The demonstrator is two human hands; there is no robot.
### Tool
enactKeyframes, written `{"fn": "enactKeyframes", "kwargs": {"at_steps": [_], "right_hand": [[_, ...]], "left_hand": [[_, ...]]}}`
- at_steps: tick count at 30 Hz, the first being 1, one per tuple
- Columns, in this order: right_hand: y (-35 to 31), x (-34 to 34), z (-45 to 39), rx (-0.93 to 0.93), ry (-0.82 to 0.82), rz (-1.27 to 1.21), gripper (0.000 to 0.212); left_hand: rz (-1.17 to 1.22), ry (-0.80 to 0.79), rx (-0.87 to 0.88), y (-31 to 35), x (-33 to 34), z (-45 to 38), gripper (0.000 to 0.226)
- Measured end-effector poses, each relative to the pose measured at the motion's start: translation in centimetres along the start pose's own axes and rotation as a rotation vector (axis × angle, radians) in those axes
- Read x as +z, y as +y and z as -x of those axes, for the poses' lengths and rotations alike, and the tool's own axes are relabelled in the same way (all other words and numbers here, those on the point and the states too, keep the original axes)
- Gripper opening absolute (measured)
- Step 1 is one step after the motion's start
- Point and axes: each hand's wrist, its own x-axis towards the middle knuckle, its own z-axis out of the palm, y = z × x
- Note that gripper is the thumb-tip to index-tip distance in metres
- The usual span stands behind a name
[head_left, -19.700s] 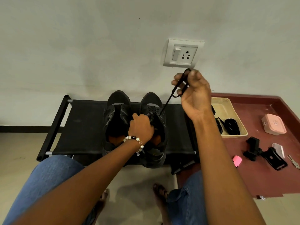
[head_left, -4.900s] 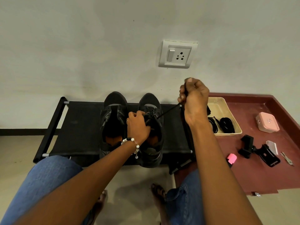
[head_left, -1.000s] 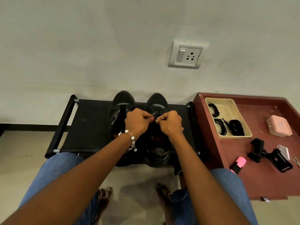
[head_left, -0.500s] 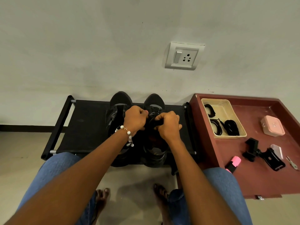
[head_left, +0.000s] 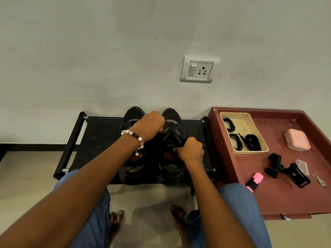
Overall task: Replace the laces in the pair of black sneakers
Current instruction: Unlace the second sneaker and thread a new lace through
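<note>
Pink box [head_left: 297,141] (lid on) on maroon table [head_left: 286,199].

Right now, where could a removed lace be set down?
Bare black fabric rack left of the black sneakers; bare maroon table nearest you. Crowded: beige tray and black phone clamp.

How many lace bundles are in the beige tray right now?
3 in the beige tray: one lace bundle near the far left corner, one at the near left, one at the near right. None looks hidden.
</note>
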Motion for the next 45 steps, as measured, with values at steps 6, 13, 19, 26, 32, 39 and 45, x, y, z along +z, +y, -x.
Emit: {"fn": "enactKeyframes", "kwargs": {"at_steps": [6, 13, 19, 26, 32, 39, 45], "right_hand": [[0.1, 0.2, 0.1, -0.01, -0.022, -0.055, 0.036], [0.1, 1.8, -0.6, -0.033, -0.066, -0.14, 0.024], [-0.5, 2.7, -1.1, -0.022, -0.137, -0.081, 0.071], [-0.9, 2.8, -1.3, -0.069, -0.185, 0.077, 0.08], [-1.2, 2.8, -1.2, -0.084, -0.194, 0.157, 0.085], [-1.1, 3.1, -1.8, -0.096, -0.204, 0.167, 0.084], [-0.9, 3.1, -2.2, -0.093, -0.211, 0.183, 0.086]], "left_hand": [[0.309, -0.157, -0.061, -1.3, -0.2, 1.0, 0.021], [1.571, 0.163, -0.287, 0.6, 0.9, 1.7, 0.032], [1.818, 0.36, -0.168, 1.9, -4.0, 1.9, 0.026], [1.498, 0.418, -0.109, 3.9, -10.3, 1.6, 0.03], [1.521, 0.455, -0.128, 3.9, -11.3, 1.3, 0.03], [1.494, 0.495, -0.078, 3.4, -11.2, 1.4, 0.03], [1.38, 0.42, 0.001, 1.9, -9.3, 3.3, 0.028]]}}
